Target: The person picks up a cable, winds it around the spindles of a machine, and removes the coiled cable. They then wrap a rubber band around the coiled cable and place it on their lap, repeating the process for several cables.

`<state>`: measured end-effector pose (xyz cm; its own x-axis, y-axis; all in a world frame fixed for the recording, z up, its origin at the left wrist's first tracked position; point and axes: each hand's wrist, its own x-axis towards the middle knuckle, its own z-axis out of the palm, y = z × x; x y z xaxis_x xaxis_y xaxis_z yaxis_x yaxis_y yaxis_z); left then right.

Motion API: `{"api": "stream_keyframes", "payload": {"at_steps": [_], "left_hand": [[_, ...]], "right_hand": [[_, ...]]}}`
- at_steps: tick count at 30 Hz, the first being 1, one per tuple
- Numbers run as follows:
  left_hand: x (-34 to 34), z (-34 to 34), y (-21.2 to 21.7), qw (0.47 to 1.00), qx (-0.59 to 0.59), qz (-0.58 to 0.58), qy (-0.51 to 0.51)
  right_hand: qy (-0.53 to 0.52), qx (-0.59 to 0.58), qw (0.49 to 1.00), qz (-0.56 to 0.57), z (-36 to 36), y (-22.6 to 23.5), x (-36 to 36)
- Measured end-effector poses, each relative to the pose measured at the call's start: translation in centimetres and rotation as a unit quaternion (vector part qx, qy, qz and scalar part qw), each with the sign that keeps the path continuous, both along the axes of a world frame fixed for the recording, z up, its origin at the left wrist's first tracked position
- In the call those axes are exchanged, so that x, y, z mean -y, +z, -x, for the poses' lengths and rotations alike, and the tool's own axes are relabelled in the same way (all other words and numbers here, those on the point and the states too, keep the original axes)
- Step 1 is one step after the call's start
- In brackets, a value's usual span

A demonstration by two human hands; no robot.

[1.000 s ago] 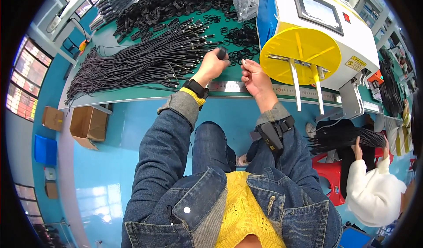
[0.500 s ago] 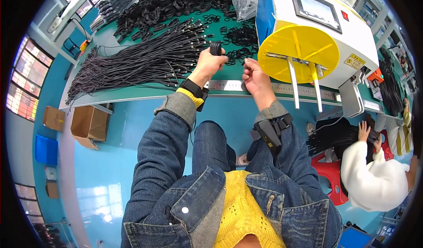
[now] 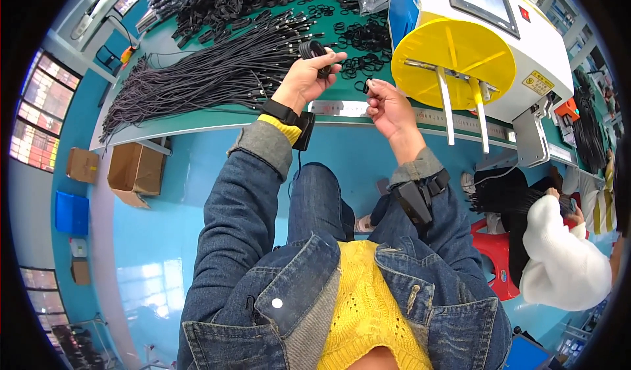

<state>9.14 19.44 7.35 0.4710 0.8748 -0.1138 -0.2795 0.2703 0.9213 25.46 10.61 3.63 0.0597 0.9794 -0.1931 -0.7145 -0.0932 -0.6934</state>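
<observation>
A bench (image 3: 197, 123) is running across ahead of the seated person, with a bundle of cords (image 3: 204, 74) lying on its left part and loose rings (image 3: 358, 38) lying behind the hands, toward the middle. A machine (image 3: 473, 34) is standing on the right part, a ruler (image 3: 348, 109) lying along the near edge just left of it. Cardboard boxes (image 3: 128, 169) are sitting on the floor under the left end, and another person (image 3: 559, 258) is sitting to the right.

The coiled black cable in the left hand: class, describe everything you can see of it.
The coiled black cable is a small, tight bundle of thin dark cord, rubbery-looking. The left hand grips it, raised above the green table, fingers wrapped around its lower part so only the top shows. A strand seems to run toward the right hand.
</observation>
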Motion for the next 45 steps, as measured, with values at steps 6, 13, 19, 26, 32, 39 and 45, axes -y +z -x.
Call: {"api": "stream_keyframes", "payload": {"at_steps": [6, 13, 19, 26, 32, 39, 45], "left_hand": [[7.4, 0.7, -1.3, 0.994, 0.01, 0.041, -0.098], [10.7, 0.9, -3.5, 0.997, -0.029, -0.048, -0.049], [12.8, 0.7, -4.6, 0.994, -0.02, -0.048, -0.099], [16.1, 1.4, -2.9, 0.966, -0.183, -0.072, -0.171], [17.6, 1.1, -3.6, 0.945, -0.235, -0.094, -0.205], [16.7, 0.5, -3.1, 0.921, -0.249, -0.219, -0.205], [17.1, 2.3, -2.5, 0.98, -0.002, -0.004, -0.2]], "right_hand": [[0.111, 0.017, 0.994, -0.001, 1.5, 1.1, 4.1], [0.116, -0.003, 0.993, -0.011, 1.1, 0.8, 8.7], [0.186, -0.005, 0.979, -0.089, -0.1, -1.7, 13.2], [0.186, 0.358, 0.912, -0.074, -1.4, 3.3, 13.0], [0.189, 0.614, 0.751, -0.152, -1.2, 5.1, 12.8], [0.157, 0.697, 0.608, -0.345, -0.3, 3.2, 10.3], [0.246, 0.191, 0.95, -0.001, 0.8, -0.8, 12.3]]}}
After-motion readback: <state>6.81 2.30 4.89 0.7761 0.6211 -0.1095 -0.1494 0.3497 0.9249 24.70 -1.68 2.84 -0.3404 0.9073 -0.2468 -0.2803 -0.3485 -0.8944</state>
